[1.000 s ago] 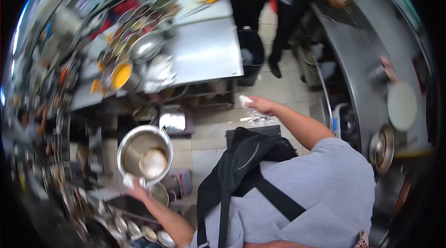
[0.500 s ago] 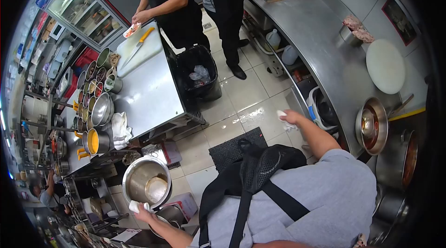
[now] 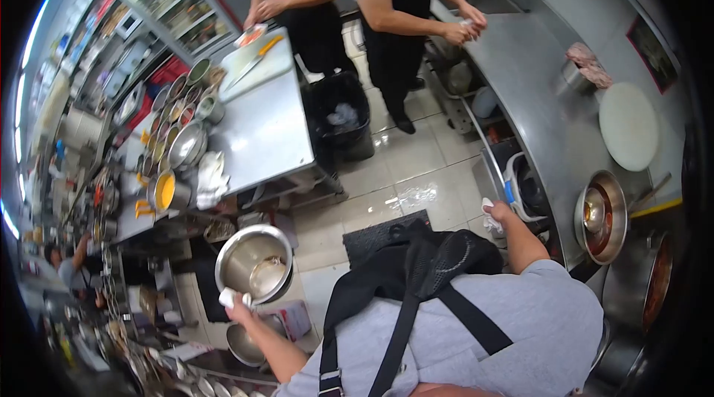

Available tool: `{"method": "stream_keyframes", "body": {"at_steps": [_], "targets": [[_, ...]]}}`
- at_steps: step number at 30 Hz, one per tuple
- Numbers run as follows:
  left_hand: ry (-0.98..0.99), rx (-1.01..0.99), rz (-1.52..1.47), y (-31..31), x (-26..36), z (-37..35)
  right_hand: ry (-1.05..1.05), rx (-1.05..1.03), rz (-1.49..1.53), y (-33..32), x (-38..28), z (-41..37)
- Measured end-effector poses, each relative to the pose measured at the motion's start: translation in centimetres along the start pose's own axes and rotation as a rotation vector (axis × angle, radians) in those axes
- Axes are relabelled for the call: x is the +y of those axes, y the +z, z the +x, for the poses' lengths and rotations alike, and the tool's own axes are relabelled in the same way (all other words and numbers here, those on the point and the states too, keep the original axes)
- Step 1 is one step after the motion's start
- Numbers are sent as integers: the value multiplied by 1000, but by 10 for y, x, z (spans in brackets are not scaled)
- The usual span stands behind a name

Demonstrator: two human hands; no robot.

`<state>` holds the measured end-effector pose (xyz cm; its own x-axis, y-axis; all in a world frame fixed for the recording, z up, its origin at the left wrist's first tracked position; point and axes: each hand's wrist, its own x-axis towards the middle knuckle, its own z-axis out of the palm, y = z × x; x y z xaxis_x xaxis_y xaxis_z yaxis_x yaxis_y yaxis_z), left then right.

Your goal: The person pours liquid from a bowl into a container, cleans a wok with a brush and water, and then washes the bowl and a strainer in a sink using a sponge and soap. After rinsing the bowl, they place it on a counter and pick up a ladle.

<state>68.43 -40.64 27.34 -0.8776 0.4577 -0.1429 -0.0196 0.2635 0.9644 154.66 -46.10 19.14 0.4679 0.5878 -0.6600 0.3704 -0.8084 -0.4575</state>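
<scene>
My left hand (image 3: 239, 309) is closed on a folded white cloth (image 3: 227, 296), right at the near rim of a large steel bowl (image 3: 229, 259). Some pale residue shows in the bottom of that bowl. Out to the other side, my right hand (image 3: 500, 212) grips a second white cloth (image 3: 489, 224), low beside the steel counter (image 3: 532, 110). A smaller steel pot (image 3: 249, 349) stands below my left forearm.
A black bin (image 3: 338, 110) stands at the end of the prep table (image 3: 271, 133). Two people work ahead. A knife (image 3: 256, 62) lies on the cutting board (image 3: 279, 62). Steel pans (image 3: 601, 217) line the right side; a dark mat (image 3: 372, 237) covers some floor tiles.
The view has shifted. My right hand has moved right, closer to the counter, with its cloth. My left hand stays by the bowl's rim. One person's hands have moved from the sink to the counter.
</scene>
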Motion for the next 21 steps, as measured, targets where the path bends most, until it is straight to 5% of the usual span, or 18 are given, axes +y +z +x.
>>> {"method": "stream_keyframes", "body": {"at_steps": [3,5,6,9,11,13,16,18,21], "targets": [[-12,56,63,-25,-3,-17,-6,-40,-24,28,1,-31],[-20,124,88,-46,-23,-12,-120,-124,-339,35,10,-33],[-41,107,-57,-57,-46,-1,-190,-118,-227,52,67,17],[-185,111,-173,-73,-31,-32,-169,-151,-480,23,24,-63],[-191,149,-132,-88,-55,-31,-126,30,-456,16,29,-91],[-234,210,-82,-96,-64,-39,-80,-70,-600,-1,47,-65],[-262,285,-121,-110,-88,-41,-437,99,-683,-6,50,-81],[-299,278,-197,-119,-85,-50,-76,-92,-222,-15,19,-88],[-313,312,-204,-134,-75,-57,-81,-97,-294,-4,-19,-79]]}}
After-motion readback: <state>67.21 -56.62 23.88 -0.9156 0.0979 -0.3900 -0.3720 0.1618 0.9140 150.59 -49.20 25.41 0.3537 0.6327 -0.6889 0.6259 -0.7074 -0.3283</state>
